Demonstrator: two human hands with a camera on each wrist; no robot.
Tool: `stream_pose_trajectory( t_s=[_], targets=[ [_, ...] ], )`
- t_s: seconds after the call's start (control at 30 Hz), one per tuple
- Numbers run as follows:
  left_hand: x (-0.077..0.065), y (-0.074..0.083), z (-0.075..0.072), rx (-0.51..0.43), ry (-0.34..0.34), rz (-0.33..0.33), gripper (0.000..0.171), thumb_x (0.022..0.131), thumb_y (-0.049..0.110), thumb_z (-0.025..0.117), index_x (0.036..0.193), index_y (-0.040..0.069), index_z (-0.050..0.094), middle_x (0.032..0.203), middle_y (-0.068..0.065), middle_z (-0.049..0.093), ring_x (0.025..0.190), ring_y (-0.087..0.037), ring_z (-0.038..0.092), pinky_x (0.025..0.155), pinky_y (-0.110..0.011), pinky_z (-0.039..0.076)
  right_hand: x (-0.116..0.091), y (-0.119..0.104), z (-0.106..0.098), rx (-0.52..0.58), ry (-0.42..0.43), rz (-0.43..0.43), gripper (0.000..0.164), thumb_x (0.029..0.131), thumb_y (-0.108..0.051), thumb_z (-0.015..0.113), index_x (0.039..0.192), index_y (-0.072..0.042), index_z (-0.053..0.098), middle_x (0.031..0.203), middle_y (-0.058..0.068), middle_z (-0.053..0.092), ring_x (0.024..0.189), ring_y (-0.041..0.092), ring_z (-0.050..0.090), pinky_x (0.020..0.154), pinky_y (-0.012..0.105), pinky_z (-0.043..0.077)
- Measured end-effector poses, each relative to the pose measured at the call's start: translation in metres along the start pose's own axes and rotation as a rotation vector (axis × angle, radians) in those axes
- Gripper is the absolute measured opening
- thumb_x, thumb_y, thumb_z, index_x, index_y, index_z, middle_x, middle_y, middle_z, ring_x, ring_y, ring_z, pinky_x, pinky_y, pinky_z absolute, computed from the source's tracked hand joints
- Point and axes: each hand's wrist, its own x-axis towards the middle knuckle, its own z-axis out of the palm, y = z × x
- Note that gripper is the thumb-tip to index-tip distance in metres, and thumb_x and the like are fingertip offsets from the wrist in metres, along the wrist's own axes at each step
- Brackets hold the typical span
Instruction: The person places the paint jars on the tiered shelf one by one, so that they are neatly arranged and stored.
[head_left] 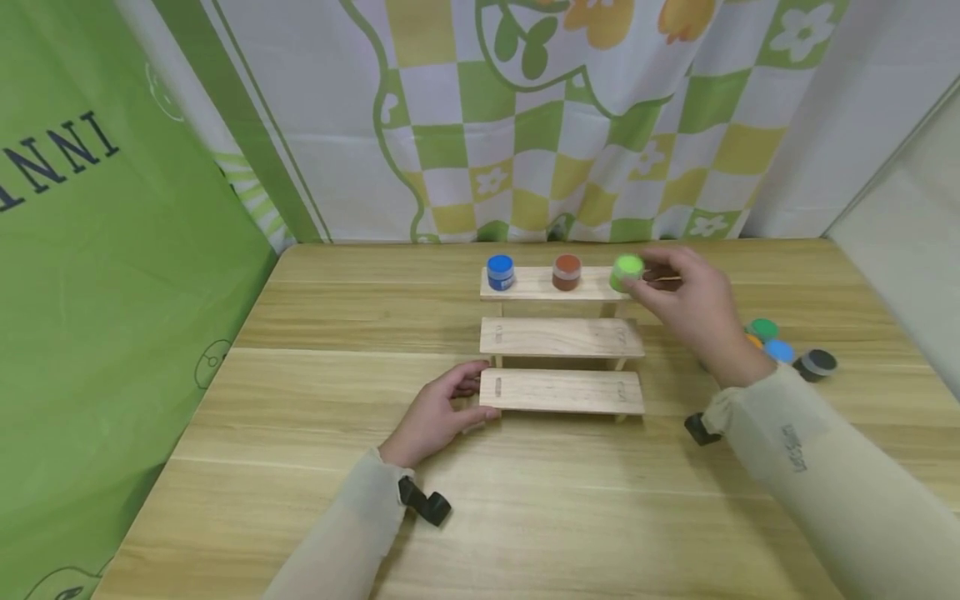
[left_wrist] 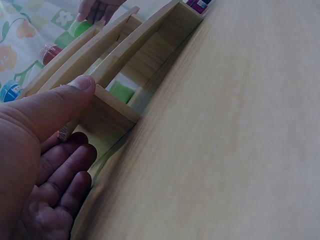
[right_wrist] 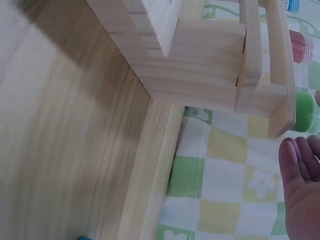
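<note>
A three-tier wooden stand (head_left: 562,390) stands on the table. My left hand (head_left: 431,417) grips the left end of its lowest step, the thumb lying on the front edge in the left wrist view. At the right end of the top step sits a light green paint jar (head_left: 626,271), which my right hand (head_left: 697,304) pinches from its right side. Along the same step are a brown-red paint jar (head_left: 567,273) in the middle and a blue paint jar (head_left: 500,273) at the left end. The two lower steps bear no jars.
Right of the stand, partly behind my right wrist, several more jars are grouped: a dark green one (head_left: 763,330), a light blue one (head_left: 780,351) and a black one (head_left: 816,365) among them. A checked curtain (head_left: 540,150) hangs behind the wooden table (head_left: 337,333).
</note>
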Motion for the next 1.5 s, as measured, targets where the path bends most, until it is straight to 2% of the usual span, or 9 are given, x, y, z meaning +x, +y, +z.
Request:
stream_pose_trajectory(
  t_s=[0.23, 0.53, 0.77, 0.87, 1.0, 1.1, 1.27, 1.37, 1.5],
  targets=[
    [0.0, -0.001, 0.0, 0.0, -0.002, 0.004, 0.068, 0.084, 0.027, 0.084, 0.143, 0.015, 0.054, 0.12, -0.003, 0.067, 0.112, -0.022, 0.061, 0.098, -0.044, 0.05, -0.01, 0.009, -0.004, 0.023, 0.032, 0.015, 0.049, 0.093, -0.027, 0.074, 0.131, 0.001, 0.061, 0.122, 0.016, 0.062, 0.106, 0.028, 0.061, 0.079, 0.002, 0.043],
    [0.001, -0.002, 0.0, 0.001, -0.007, 0.004, 0.069, 0.083, 0.028, 0.084, 0.144, 0.015, 0.054, 0.121, -0.003, 0.067, 0.112, -0.022, 0.061, 0.099, -0.044, 0.05, -0.024, 0.028, -0.013, 0.002, 0.064, 0.048, 0.054, 0.093, -0.036, 0.073, 0.133, -0.001, 0.061, 0.124, 0.015, 0.062, 0.1, 0.008, 0.057, 0.079, 0.005, 0.044],
    [0.001, -0.002, 0.0, -0.005, -0.009, 0.013, 0.069, 0.084, 0.028, 0.083, 0.144, 0.014, 0.053, 0.122, -0.003, 0.067, 0.113, -0.022, 0.061, 0.099, -0.044, 0.05, -0.034, 0.041, -0.021, -0.012, 0.044, 0.114, 0.06, 0.096, -0.043, 0.067, 0.139, -0.003, 0.056, 0.131, 0.014, 0.059, 0.114, 0.027, 0.056, 0.08, 0.007, 0.041],
    [0.001, -0.002, 0.0, -0.007, -0.012, 0.012, 0.069, 0.084, 0.028, 0.083, 0.144, 0.014, 0.053, 0.122, -0.003, 0.067, 0.113, -0.021, 0.061, 0.098, -0.044, 0.05, -0.038, 0.048, -0.025, 0.003, 0.038, 0.167, 0.065, 0.095, -0.048, 0.066, 0.142, -0.005, 0.054, 0.134, 0.012, 0.058, 0.117, 0.024, 0.055, 0.08, 0.006, 0.039],
    [0.001, -0.002, 0.0, -0.005, -0.013, 0.011, 0.069, 0.084, 0.029, 0.083, 0.144, 0.016, 0.053, 0.122, -0.003, 0.067, 0.114, -0.022, 0.061, 0.098, -0.044, 0.051, -0.045, 0.055, -0.03, 0.034, 0.032, 0.246, 0.069, 0.093, -0.053, 0.065, 0.146, -0.01, 0.051, 0.132, 0.006, 0.056, 0.108, 0.008, 0.053, 0.063, 0.023, 0.055],
    [0.0, -0.001, 0.0, -0.001, -0.013, 0.012, 0.069, 0.084, 0.029, 0.083, 0.144, 0.016, 0.053, 0.123, -0.004, 0.067, 0.114, -0.022, 0.062, 0.098, -0.044, 0.051, -0.05, 0.062, -0.034, 0.031, 0.049, 0.261, 0.068, 0.093, -0.053, 0.065, 0.145, -0.01, 0.052, 0.124, 0.0, 0.057, 0.099, -0.003, 0.051, 0.055, 0.028, 0.056],
    [0.0, 0.0, 0.0, 0.01, -0.009, 0.012, 0.069, 0.084, 0.029, 0.083, 0.144, 0.014, 0.053, 0.122, -0.004, 0.067, 0.113, -0.022, 0.061, 0.099, -0.044, 0.05, -0.053, 0.078, -0.041, 0.019, 0.157, 0.208, 0.057, 0.094, -0.039, 0.071, 0.135, -0.003, 0.059, 0.104, -0.023, 0.059, 0.09, -0.013, 0.052, 0.073, 0.002, 0.042],
    [-0.001, 0.001, -0.001, 0.012, -0.008, 0.013, 0.069, 0.084, 0.028, 0.083, 0.144, 0.014, 0.053, 0.121, -0.003, 0.067, 0.113, -0.022, 0.061, 0.099, -0.044, 0.05, -0.054, 0.086, -0.047, 0.073, 0.198, 0.219, 0.045, 0.093, -0.033, 0.073, 0.129, -0.008, 0.062, 0.099, -0.031, 0.056, 0.088, -0.013, 0.055, 0.075, 0.001, 0.043],
    [0.0, 0.001, 0.0, 0.012, -0.007, 0.013, 0.069, 0.084, 0.028, 0.083, 0.144, 0.014, 0.053, 0.121, -0.003, 0.067, 0.113, -0.022, 0.061, 0.099, -0.044, 0.05, -0.057, 0.093, -0.055, 0.15, 0.222, 0.256, 0.032, 0.093, -0.029, 0.074, 0.122, -0.02, 0.064, 0.1, -0.026, 0.058, 0.088, -0.01, 0.057, 0.076, 0.001, 0.044]
  ],
)
